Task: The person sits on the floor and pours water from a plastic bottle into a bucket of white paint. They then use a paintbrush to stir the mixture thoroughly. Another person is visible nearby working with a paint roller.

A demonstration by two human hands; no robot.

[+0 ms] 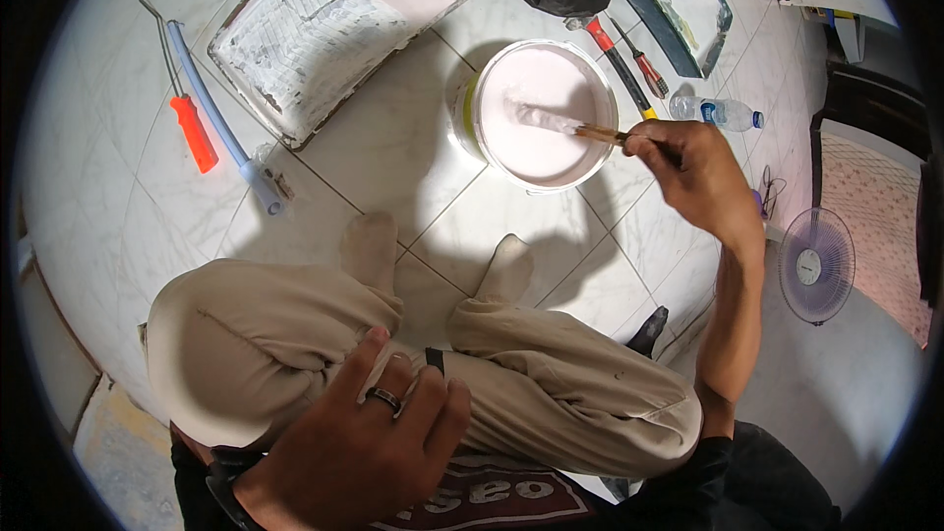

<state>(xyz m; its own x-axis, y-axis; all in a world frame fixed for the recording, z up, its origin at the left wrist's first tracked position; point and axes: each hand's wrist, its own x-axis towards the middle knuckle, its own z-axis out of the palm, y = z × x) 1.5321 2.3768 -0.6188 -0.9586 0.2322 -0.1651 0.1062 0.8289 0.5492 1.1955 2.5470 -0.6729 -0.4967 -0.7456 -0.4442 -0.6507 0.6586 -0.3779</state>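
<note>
In the head view, my right hand (693, 172) reaches up at centre right, fingers clamped on a stick (575, 126) dipped in the paint bucket (539, 113), upper centre. My left hand (369, 442) rests on my knee, lower centre, fingers loosely spread.

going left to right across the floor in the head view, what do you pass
paint roller with orange handle → paint tray → bucket of pale pink paint → right hand stirring with a stick → water bottle → fan
</note>
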